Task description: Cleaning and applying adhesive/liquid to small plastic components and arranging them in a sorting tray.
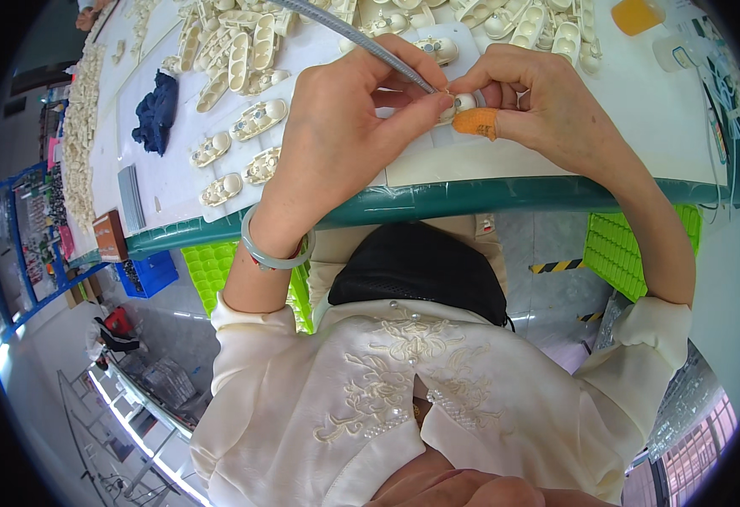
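Both hands meet over the table's near middle at a small cream plastic part (463, 103) with a rounded shiny end, partly hidden by fingers. My left hand (344, 127) pinches its left side between thumb and fingers. My right hand (547, 106), its thumb in an orange finger cover (475, 123), closes on it from the right; a thin thing between index and thumb tips is too small to name. A grey ribbed, hose-like rod (357, 38) slants down across my left fingers, ending near the part. Whether my left hand grips it, I cannot tell.
Similar cream assemblies (258, 119) lie left of my left hand, with heaps of cream shells (251, 51) behind. A dark blue cloth (155, 114) and grey strips (131, 197) lie farther left. An orange-yellow container (638, 15) stands far right. A green table edge (471, 195) runs below my wrists.
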### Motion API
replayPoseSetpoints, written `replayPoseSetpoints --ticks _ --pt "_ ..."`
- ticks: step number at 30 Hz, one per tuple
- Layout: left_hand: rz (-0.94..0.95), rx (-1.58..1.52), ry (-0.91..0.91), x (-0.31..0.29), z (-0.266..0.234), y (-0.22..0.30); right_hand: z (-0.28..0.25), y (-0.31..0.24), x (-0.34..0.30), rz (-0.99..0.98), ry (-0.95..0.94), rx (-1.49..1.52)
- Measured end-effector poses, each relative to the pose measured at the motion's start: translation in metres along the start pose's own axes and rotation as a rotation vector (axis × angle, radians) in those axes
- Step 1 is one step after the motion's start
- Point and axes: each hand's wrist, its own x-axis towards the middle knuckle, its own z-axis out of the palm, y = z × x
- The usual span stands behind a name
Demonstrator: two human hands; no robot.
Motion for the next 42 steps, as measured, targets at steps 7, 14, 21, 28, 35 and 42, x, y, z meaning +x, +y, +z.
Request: replayPoseSetpoints --ticks 7,14,21,28,35,42 --pt "0.062 0.246 -0.019 0.001 0.003 0.004 -0.006 -0.011 0.004 0.32 -0.101 0.333" --pt "0.09 0.296 -0.024 0.003 0.001 0.005 -0.002 -0.016 0.01 0.307 -0.104 0.33" --pt "-0.065 -0.038 0.182 -0.011 -0.032 0.01 -0.017 -0.047 0.03 0.509 -0.259 0.21" --pt "-0.051 0.076 0.012 -0.014 -0.016 0.007 -0.019 -0.037 0.026 0.377 -0.251 0.209" --pt "-0.03 0.152 0.057 -0.012 -0.006 0.004 -0.014 -0.037 0.026 0.415 -0.218 0.224" --pt "0.067 0.296 0.103 -0.015 -0.002 0.005 -0.018 -0.032 0.025 0.501 -0.261 0.361"
